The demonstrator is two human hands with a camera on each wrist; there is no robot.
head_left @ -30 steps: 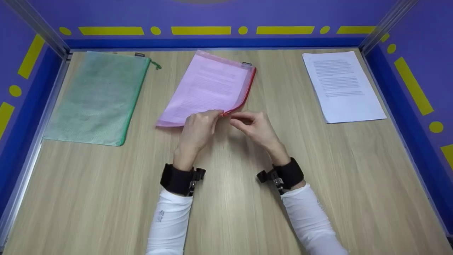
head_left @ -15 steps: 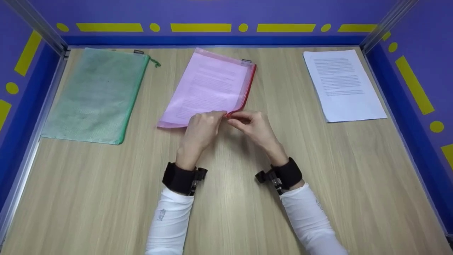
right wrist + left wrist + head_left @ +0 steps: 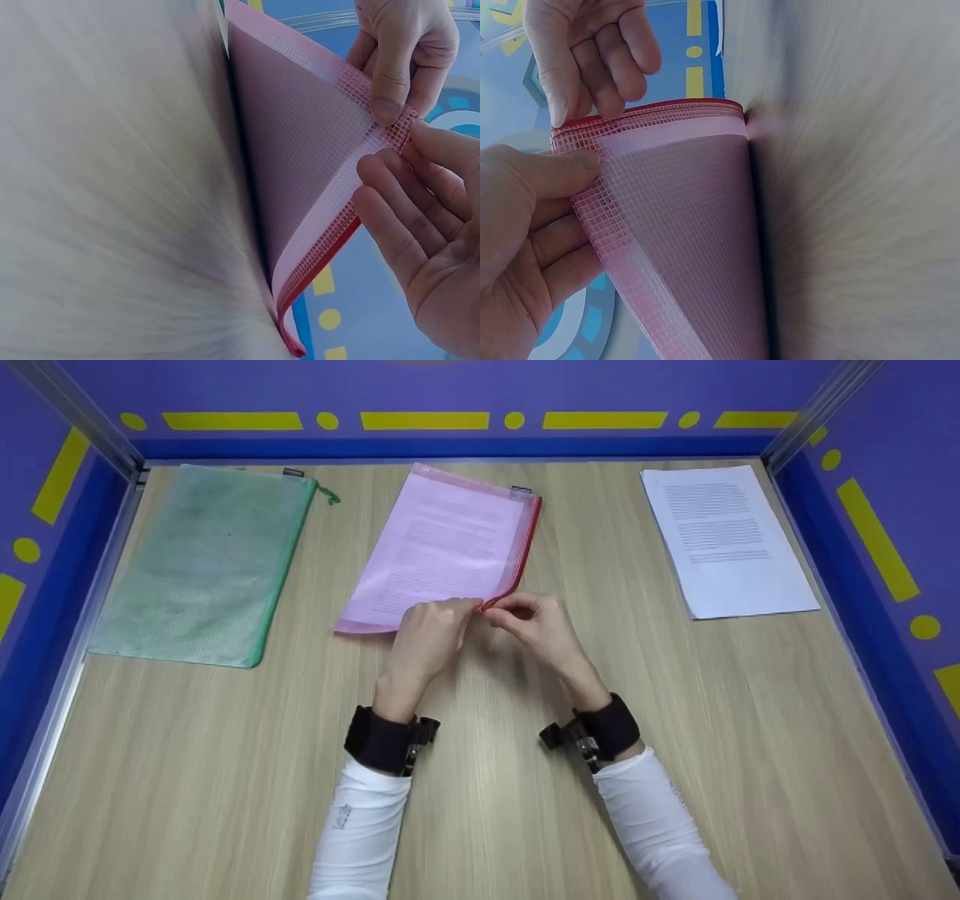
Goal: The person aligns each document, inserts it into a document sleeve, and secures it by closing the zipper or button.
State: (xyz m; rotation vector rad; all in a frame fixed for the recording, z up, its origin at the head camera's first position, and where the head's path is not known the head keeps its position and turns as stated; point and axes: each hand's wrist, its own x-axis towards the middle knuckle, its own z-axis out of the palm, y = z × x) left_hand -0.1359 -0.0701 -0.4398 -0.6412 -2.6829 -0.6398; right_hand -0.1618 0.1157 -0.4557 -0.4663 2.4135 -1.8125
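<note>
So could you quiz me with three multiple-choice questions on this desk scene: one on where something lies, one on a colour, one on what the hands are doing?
1. Where does the loose stack of printed paper lie on the table?
A. far right
B. far left
C. under the green pouch

2. What colour is the zip edge of the pink pouch?
A. green
B. red
C. black

3. How is the pink pouch's near corner?
A. flat and untouched
B. pinned under the paper
C. lifted, pinched by both hands

Answers:
1 A, the paper sits right of both pouches.
2 B, a red strip runs along its right side; the green pouch has the green one.
3 C, the left hand and right hand pinch it off the table.
</note>
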